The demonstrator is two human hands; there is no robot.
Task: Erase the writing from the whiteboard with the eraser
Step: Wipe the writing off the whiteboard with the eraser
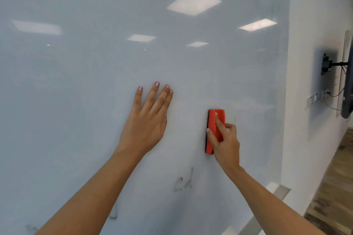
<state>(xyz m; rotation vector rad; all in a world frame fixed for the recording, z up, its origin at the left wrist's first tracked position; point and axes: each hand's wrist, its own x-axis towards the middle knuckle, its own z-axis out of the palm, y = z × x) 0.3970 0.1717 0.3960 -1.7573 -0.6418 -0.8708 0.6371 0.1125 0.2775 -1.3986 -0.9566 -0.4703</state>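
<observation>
A large glossy whiteboard fills most of the view. My right hand grips a red eraser with a black felt side, held upright and pressed against the board right of centre. My left hand lies flat on the board with fingers spread, to the left of the eraser. Faint grey writing remains below the two hands. Smudged marks show near the bottom left, partly hidden by my left forearm.
The board's right edge meets a white wall. A black screen on a wall mount with cables hangs at the far right. Wooden floor shows at the lower right. A metal ledge runs under the board.
</observation>
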